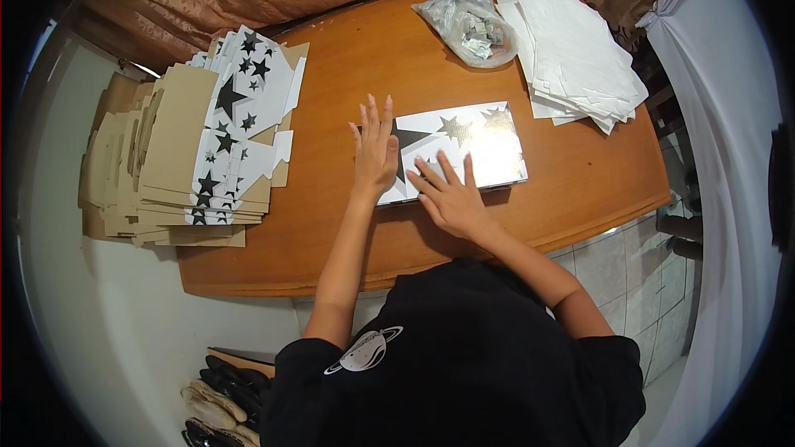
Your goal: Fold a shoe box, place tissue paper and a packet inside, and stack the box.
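Note:
A closed white cardboard box (493, 145) printed with black stars lies flat on the wooden table in front of me. My left hand (377, 153) rests along the box's left end, its fingers stretched out and pointing away from me. On the near part of the lid lies my right hand (451, 199), fingers spread over the printed surface. Neither hand holds anything. What is inside the box is hidden.
Flattened star-printed cardboard blanks (178, 141) are stacked at the table's left end. A clear plastic bag (472, 29) with small packets sits at the far side, beside a pile of white paper sheets (571, 54). Shoes (219, 401) lie on the floor at lower left.

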Motion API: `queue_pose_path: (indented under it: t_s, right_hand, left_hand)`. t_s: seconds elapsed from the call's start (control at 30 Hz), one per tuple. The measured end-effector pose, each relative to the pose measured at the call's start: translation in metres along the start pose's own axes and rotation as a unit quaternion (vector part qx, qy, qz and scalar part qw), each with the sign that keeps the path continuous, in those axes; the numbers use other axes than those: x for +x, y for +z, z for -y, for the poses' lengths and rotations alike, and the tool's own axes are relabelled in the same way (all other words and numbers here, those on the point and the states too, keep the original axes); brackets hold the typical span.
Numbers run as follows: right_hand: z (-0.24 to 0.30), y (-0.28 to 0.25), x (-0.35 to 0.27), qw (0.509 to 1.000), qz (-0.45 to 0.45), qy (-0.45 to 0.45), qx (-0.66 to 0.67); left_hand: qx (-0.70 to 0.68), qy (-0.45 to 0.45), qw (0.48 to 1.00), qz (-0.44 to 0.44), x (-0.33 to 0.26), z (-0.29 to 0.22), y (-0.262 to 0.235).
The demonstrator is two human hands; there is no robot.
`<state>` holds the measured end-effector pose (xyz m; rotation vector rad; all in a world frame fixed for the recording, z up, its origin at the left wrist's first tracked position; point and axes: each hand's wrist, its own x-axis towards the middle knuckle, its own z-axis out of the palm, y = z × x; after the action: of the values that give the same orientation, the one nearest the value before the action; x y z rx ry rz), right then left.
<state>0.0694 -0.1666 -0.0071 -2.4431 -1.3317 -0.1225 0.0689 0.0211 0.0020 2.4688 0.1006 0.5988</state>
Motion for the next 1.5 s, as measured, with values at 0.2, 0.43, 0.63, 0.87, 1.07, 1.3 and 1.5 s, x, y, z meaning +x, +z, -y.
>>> queue_pose_path:
  t_s: [0.2,0.43,0.63,0.87,1.07,1.3,1.5]
  right_hand:
    - [-0.032,0.005,0.047,0.993,0.091,-0.070,0.015]
    - [-0.134,-0.025,0.070,0.971,0.028,0.196,-0.136]
    - [-0.098,-0.057,0.007,0.984,0.178,-0.019,0.003]
    - [-0.160,-0.080,-0.063,0.946,0.008,0.321,0.039]
    - [-0.109,-0.052,-0.096,0.899,0.030,0.213,0.380]
    - [-0.093,-0.022,-0.109,0.856,-0.087,0.180,0.476]
    - [-0.117,-0.031,-0.113,0.912,-0.003,0.101,0.398]
  left_hand:
    - [-0.020,0.030,0.999,0.016,-0.005,0.001,-0.003]
    - [0.044,0.066,0.992,0.100,-0.005,-0.003,0.000]
    - [0.142,0.093,0.979,0.111,-0.004,-0.003,-0.004]
    - [0.187,0.088,0.957,0.203,0.019,-0.040,0.033]
    - [0.179,0.185,0.915,0.312,0.048,-0.103,0.076]
    - [0.207,0.253,0.879,0.347,0.060,-0.116,0.093]
    - [0.134,0.295,0.894,0.309,0.059,-0.106,0.088]
